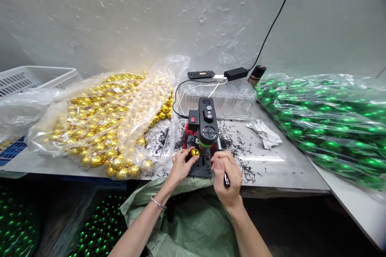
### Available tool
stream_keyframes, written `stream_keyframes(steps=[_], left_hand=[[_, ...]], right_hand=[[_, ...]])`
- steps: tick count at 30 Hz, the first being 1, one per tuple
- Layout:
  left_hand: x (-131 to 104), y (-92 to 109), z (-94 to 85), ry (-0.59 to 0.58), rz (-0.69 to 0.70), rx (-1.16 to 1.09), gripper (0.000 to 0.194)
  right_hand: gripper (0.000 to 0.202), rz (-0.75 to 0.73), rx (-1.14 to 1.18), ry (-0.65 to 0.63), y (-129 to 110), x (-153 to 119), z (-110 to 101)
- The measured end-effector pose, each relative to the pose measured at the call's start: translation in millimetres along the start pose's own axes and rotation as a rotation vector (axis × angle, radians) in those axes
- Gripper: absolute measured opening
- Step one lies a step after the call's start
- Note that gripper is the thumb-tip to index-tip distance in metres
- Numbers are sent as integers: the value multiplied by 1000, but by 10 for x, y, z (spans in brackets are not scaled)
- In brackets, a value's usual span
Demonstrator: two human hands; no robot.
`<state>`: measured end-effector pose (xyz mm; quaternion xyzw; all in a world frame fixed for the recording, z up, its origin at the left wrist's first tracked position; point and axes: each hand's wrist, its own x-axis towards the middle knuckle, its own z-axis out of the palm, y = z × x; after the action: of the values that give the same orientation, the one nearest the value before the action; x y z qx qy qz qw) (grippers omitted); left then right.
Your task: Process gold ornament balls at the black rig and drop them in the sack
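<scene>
Between the fingers and thumb of my left hand (181,164) is a shiny gold bauble (195,152), held at the lower end of a small black machine (207,118). My right hand (227,174) is wrapped round a lever handle (226,180) with a black grip, on the machine's right side. The machine stands on a black base plate (200,168) with slots. Its head has round vents and silver buttons, and a red switch sits at its left. Part of the bauble is hidden by my fingers.
A clear bag of gold baubles (102,116) lies left, a bag of green baubles (325,128) right. Behind the machine stands a clear plastic box (229,96) with cables and a black adapter (237,73). White gloves (264,133) and black scraps lie about. A green sack (193,221) hangs below.
</scene>
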<state>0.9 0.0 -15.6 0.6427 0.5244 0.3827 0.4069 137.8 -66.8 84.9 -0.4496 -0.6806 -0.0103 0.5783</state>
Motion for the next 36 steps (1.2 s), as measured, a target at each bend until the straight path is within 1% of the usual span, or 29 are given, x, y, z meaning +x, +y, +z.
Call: stream_keyframes(steps=[2,5,9,14,20,22,26,30,34,36], left_hand=[[-43,4,39,37,46,120,34],[-82,19,64,15,134,204,33],[-72,24,90,-12,253,264,31],[-38,-9,124,4,300,281,30],[-47,-38,125,6,315,300,31],[-50,-40,126,10,317,302,31],[-41,-48,134,16,317,308,31],[-34,-54,145,32,314,306,30],[-36,-40,138,21,309,301,30],[-19,-29,130,14,304,299,30]], right_hand=[[24,-5,4,-1,6,-4,1],[24,-12,8,-3,9,-6,2],[24,-14,11,3,-2,-13,3],[23,-4,19,0,51,-110,27],[20,-122,-25,28,277,-328,147],[22,-128,-44,55,326,-374,191],[24,-127,-47,110,356,-408,241],[24,-106,-46,85,382,-418,245],[23,-174,-48,69,440,-446,261],[23,-197,-54,78,423,-429,261]])
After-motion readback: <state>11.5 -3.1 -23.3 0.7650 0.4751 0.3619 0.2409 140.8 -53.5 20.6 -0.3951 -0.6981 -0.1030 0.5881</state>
